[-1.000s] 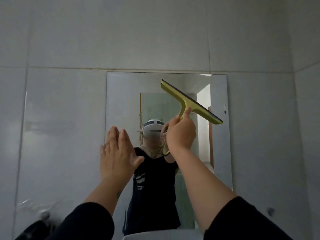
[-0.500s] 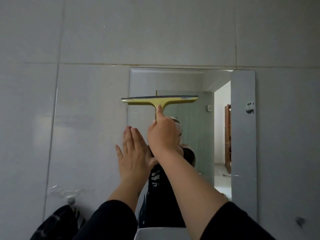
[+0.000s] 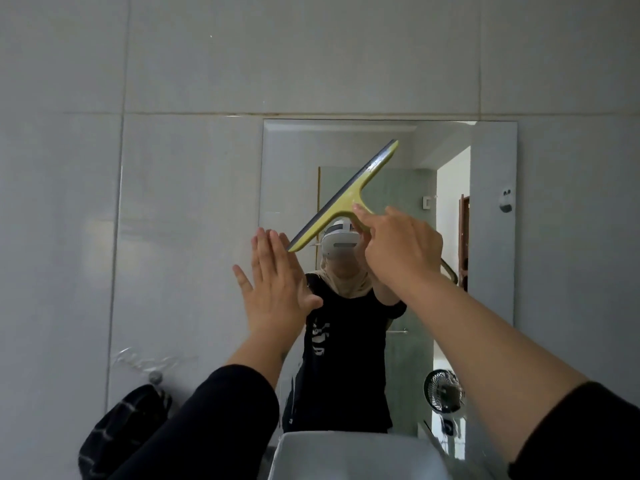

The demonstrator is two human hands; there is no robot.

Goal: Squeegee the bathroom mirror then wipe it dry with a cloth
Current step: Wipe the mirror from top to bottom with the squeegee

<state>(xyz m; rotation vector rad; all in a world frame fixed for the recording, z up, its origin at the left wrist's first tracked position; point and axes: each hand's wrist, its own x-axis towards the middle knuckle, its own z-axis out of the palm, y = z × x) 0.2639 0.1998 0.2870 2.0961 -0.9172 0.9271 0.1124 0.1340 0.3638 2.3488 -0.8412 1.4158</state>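
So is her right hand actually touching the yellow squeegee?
Touching. The head view shows the right hand closed round the squeegee handle, index finger lying along its neck.

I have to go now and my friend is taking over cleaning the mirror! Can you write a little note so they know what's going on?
Right hand: gripping the yellow squeegee, blade tilted against the mirror.
Left hand: open and flat at the mirror's left edge, holding nothing.
Dark cloth: hanging on a wall hook, lower left, untouched.
Done: squeegeeing is under way; how much is covered can't be told.
Left: finish the squeegee strokes, then wipe the mirror dry with a cloth.
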